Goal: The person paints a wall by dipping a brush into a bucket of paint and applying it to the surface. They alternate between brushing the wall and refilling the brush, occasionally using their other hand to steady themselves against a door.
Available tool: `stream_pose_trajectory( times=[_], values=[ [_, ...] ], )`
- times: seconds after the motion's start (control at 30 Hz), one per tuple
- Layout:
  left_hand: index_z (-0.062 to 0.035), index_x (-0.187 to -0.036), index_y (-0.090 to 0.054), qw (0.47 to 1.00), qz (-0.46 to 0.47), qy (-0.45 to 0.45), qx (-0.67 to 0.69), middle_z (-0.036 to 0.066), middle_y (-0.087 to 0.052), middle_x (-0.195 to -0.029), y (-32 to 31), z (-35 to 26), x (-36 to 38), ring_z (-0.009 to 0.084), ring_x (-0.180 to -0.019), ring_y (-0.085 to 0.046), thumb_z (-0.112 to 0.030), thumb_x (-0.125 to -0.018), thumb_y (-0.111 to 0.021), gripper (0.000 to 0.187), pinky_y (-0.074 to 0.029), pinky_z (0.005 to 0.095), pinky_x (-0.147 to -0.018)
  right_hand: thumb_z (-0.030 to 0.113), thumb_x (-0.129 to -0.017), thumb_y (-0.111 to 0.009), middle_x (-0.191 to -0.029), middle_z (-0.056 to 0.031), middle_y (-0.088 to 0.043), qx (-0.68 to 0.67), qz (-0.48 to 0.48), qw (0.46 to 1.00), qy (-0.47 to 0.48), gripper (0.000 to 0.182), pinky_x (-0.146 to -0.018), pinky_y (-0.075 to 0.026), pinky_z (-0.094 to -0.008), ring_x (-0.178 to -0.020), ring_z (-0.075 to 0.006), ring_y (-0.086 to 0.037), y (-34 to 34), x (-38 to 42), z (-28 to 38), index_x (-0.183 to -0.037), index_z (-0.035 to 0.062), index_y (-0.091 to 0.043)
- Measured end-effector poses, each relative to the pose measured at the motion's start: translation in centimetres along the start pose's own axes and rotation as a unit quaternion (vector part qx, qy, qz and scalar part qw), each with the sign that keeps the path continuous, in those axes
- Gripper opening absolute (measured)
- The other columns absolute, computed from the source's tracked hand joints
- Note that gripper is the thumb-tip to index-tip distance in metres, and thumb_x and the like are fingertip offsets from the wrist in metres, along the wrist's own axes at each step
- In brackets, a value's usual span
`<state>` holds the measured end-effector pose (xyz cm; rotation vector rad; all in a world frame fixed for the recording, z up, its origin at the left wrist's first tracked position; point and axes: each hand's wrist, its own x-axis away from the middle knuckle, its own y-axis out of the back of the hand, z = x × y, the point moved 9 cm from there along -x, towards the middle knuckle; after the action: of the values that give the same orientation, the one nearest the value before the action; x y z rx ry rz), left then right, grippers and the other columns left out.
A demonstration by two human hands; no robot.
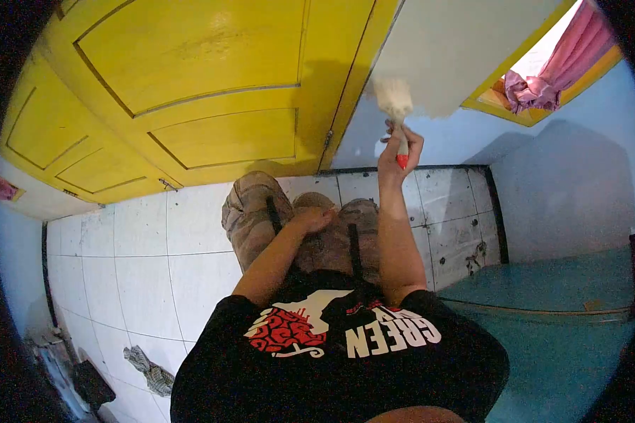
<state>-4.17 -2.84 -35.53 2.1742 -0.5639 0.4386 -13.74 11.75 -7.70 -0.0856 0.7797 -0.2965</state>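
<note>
My right hand is raised to the wall, its fingers closed around the handle of a paintbrush. The handle ends in a red tip, and the wide, pale bristles point up against the wall. Above and around the bristles the wall carries a cream-white coat with an uneven lower edge; below that it is light blue. My left hand lies in my lap on the camouflage trousers, fingers loosely extended. Just beyond it shows a brownish rounded shape I cannot make out.
Yellow panelled doors stand to the left of the painted wall. A yellow-framed window with a knotted pink curtain is at upper right. White floor tiles bear dark spots, and a crumpled cloth lies there. A teal surface is at right.
</note>
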Motion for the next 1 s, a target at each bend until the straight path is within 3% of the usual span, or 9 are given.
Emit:
stream_pose_trajectory(
  times=[0.17, 0.3, 0.43, 0.5, 0.67, 0.73, 0.8, 0.93, 1.0],
  values=[
    [-0.0038, -0.120, -0.051, 0.996, 0.075, 0.035, -0.035, 0.022, -0.045, -0.125, 0.3, -0.4, 0.0, 0.0383, -0.117, -0.041, -0.059, -0.087, -0.016, 0.073, -0.027, 0.0437, -0.103, 0.016, -0.087, -0.054, -0.090, -0.0123, -0.062, 0.092, 0.039, 0.995, -0.021, 0.017, -0.061, -0.047, -0.0238, -0.070, -0.0121, -0.057, -1.0, 0.4, -3.0, -0.094, 0.0011, -0.048],
    [-0.0057, -0.111, -0.058, 0.998, -0.037, -0.041, -0.025, 0.022, -0.053, -0.116, -3.8, 4.4, -6.1, 0.0394, -0.112, -0.046, -0.058, -0.088, -0.018, 0.069, -0.030, 0.0443, -0.101, 0.019, -0.087, -0.056, -0.089, -0.0125, -0.064, 0.106, 0.047, 0.988, -0.100, 0.019, -0.066, -0.047, -0.0256, -0.072, -0.0125, -0.057, 0.6, 3.8, -6.0, -0.091, 0.0015, -0.049],
    [-0.0108, -0.109, -0.060, 0.999, -0.028, -0.016, 0.011, 0.022, -0.054, -0.113, -1.8, 2.3, -3.3, 0.0401, -0.110, -0.047, -0.058, -0.088, -0.019, 0.066, -0.031, 0.0447, -0.100, 0.012, -0.087, -0.052, -0.089, -0.0133, -0.061, 0.018, 0.004, 1.000, -0.003, 0.016, -0.062, -0.045, -0.0221, -0.072, -0.0114, -0.055, 0.5, 1.0, -0.6, -0.095, -0.0009, -0.047],
    [0.0047, -0.111, -0.055, 1.000, 0.018, -0.002, -0.005, 0.028, -0.052, -0.113, -2.0, 2.0, -2.9, 0.0414, -0.108, -0.048, -0.060, -0.086, -0.022, 0.077, -0.035, 0.0446, -0.095, 0.013, -0.087, -0.053, -0.089, -0.0134, -0.061, 0.023, -0.012, 1.000, 0.012, 0.017, -0.062, -0.045, -0.0220, -0.072, -0.0115, -0.055, 0.1, -1.0, 1.1, -0.096, -0.0007, -0.047],
    [-0.0030, -0.116, -0.054, 1.000, 0.018, 0.015, 0.005, 0.024, -0.049, -0.120, 0.2, -0.1, -0.2, 0.0399, -0.112, -0.046, -0.060, -0.086, -0.022, 0.072, -0.035, 0.0440, -0.096, 0.016, -0.087, -0.055, -0.088, -0.0116, -0.061, 0.008, -0.012, 0.999, 0.041, 0.019, -0.060, -0.044, -0.0219, -0.071, -0.0102, -0.054, -1.6, -3.1, 1.0, -0.094, 0.0004, -0.047],
    [-0.0052, -0.118, -0.053, 1.000, -0.012, 0.026, 0.008, 0.023, -0.048, -0.122, 0.5, 0.2, -0.3, 0.0391, -0.113, -0.044, -0.060, -0.086, -0.021, 0.071, -0.034, 0.0442, -0.097, 0.016, -0.087, -0.056, -0.085, -0.0091, -0.060, 0.104, 0.038, 0.994, -0.001, 0.017, -0.056, -0.043, -0.0208, -0.066, -0.0086, -0.052, -1.5, -1.1, -2.9, -0.092, 0.0018, -0.048],
    [-0.0062, -0.119, -0.052, 1.000, 0.030, -0.006, 0.001, 0.023, -0.049, -0.120, -1.0, 0.9, -1.9, 0.0391, -0.115, -0.043, -0.066, -0.084, -0.015, 0.078, -0.029, 0.0443, -0.101, 0.014, -0.086, -0.057, -0.079, -0.0070, -0.060, 0.093, 0.036, 0.988, -0.118, 0.014, -0.053, -0.042, -0.0202, -0.062, -0.0078, -0.051, -0.3, 2.1, -5.6, -0.087, 0.0035, -0.047],
    [-0.0078, -0.119, -0.052, 0.996, -0.036, -0.084, -0.001, 0.022, -0.050, -0.120, -3.0, 2.6, -5.0, 0.0383, -0.115, -0.043, -0.063, -0.085, -0.019, 0.073, -0.029, 0.0448, -0.101, 0.012, -0.086, -0.056, -0.069, -0.0031, -0.056, 0.025, -0.024, 0.985, -0.169, 0.014, -0.053, -0.043, -0.0214, -0.059, -0.0086, -0.050, 1.4, 5.0, -5.7, -0.081, 0.0050, -0.045],
    [-0.0037, -0.120, -0.050, 0.999, -0.030, -0.013, -0.036, 0.021, -0.046, -0.125, 0.3, 0.0, -0.8, 0.0384, -0.115, -0.043, -0.062, -0.086, -0.018, 0.075, -0.030, 0.0458, -0.100, 0.012, -0.086, -0.055, -0.068, -0.0025, -0.054, 0.029, -0.038, 0.978, -0.205, 0.014, -0.054, -0.043, -0.0222, -0.060, -0.0091, -0.050, 1.4, 4.3, -6.5, -0.079, 0.0051, -0.045]
  ],
)
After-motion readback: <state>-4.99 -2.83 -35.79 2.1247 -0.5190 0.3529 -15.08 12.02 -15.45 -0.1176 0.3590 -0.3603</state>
